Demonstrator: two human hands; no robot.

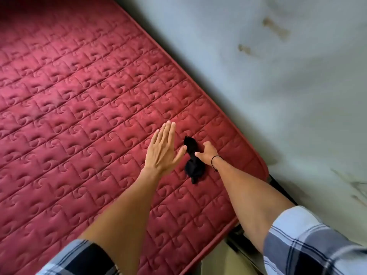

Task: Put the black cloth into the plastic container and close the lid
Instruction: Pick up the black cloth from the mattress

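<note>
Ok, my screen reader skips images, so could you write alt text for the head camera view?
A person's right hand closes on a crumpled black cloth lying on a red quilted mattress, near its edge by a grey wall. The left hand is held open and flat just left of the cloth. Both forearms wear rolled-up plaid sleeves; no plastic container is in view.

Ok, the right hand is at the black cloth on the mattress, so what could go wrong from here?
1. The right hand touches only the narrow middle of the black cloth, so a bunched end may trail or slip.
2. The cloth lies near the mattress edge and could drop off.
3. No container is in view, so it must be found.
</note>
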